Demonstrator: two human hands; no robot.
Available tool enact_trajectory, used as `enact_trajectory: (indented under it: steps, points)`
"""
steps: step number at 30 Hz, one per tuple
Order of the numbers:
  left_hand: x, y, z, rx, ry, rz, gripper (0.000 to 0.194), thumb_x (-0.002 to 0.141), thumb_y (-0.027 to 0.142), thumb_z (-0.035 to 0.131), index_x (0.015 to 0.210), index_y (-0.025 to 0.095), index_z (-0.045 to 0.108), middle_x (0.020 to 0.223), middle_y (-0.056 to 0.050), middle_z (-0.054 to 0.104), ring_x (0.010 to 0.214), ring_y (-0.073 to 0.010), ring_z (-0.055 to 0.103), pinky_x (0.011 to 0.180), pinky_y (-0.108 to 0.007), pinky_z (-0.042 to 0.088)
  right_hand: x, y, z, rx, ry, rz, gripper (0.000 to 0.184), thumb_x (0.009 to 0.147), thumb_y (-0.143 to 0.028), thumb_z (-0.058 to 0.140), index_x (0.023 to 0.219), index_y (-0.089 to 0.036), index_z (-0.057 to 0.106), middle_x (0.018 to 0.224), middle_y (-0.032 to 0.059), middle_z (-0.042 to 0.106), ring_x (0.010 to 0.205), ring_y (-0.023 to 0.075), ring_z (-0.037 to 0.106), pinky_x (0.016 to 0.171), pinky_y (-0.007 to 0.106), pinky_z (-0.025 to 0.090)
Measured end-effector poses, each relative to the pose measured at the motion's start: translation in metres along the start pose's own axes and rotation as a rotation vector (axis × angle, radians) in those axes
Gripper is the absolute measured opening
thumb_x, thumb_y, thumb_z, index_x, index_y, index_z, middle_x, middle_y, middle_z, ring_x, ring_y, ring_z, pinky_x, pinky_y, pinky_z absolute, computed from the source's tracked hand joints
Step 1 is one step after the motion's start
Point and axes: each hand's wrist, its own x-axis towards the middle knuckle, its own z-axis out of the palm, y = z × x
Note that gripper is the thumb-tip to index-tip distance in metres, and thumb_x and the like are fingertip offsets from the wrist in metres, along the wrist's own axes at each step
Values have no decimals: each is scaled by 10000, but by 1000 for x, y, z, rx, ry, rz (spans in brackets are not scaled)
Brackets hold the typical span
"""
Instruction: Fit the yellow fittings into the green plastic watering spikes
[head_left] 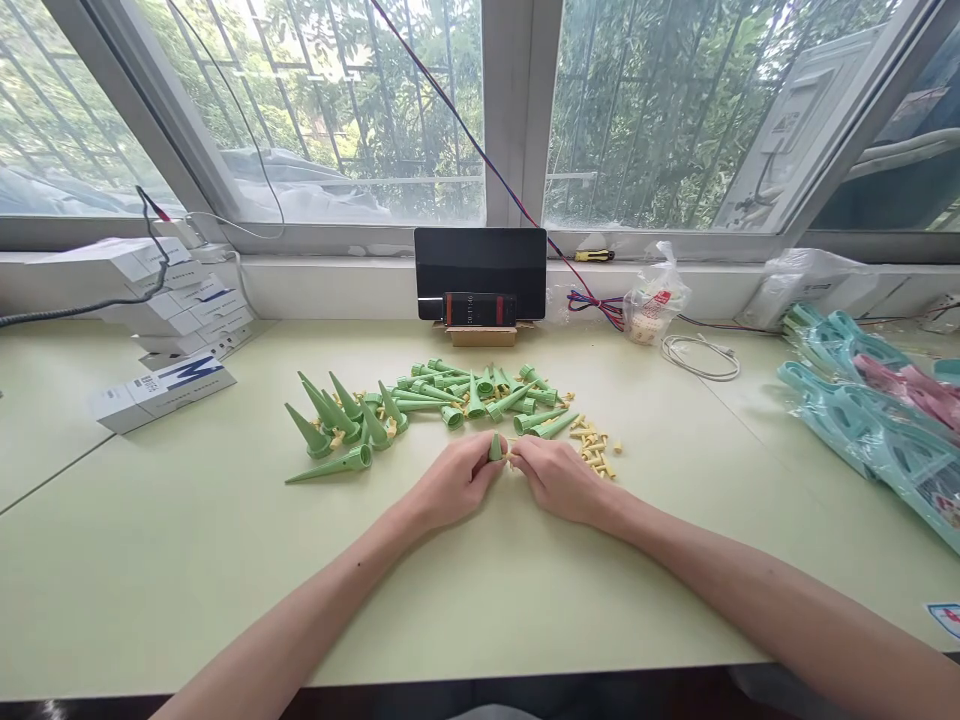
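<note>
My left hand (456,482) is closed around a green plastic spike (495,448), mostly hidden by the fingers. Close against it, my right hand (559,480) pinches a small yellow plastic peg (509,458) at the spike. How far the peg sits in the spike cannot be made out. Beyond my hands lies a heap of green spikes (475,400). To the left, more green spikes (330,412) stand on their wide ends with yellow bits at their bases, and one lies flat in front. Loose yellow pegs (596,450) are scattered just past my right hand.
A black tablet (480,262) with a phone (480,309) before it leans at the back. White boxes (176,300) are stacked at left. A plastic bag (654,300), a coiled white cable (701,358) and wrapped turquoise hangers (862,410) occupy the right.
</note>
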Motion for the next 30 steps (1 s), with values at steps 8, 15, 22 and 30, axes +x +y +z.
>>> enact_trajectory:
  steps: [8,15,22,30]
  points:
    - [-1,2,1,-31,5,30,131,954,165,421,839,190,478,861,-18,605,727,-137,481,703,-264,403,0,0,-2,64,3,3,222,966,-125,349,786,-188,462,716,22,532,609,145,433,589,254,299]
    - [0,2,0,-14,3,19,123,945,157,431,842,185,492,825,-4,589,686,-124,451,667,-254,380,1,-1,-2,70,12,39,255,992,-153,354,791,-178,509,722,32,577,620,151,481,600,261,334]
    - [3,0,2,-30,31,-89,90,909,215,512,836,176,547,633,49,438,583,-108,363,562,-239,314,-2,-5,-6,76,99,42,174,1012,-293,461,1009,-171,585,879,58,649,697,159,564,636,264,389]
    - [2,0,-1,-133,27,-175,162,893,280,554,778,167,547,629,48,423,561,-94,328,521,-235,280,-4,2,-6,-113,118,-55,189,1004,-312,481,940,-164,580,800,33,583,588,129,457,548,247,300]
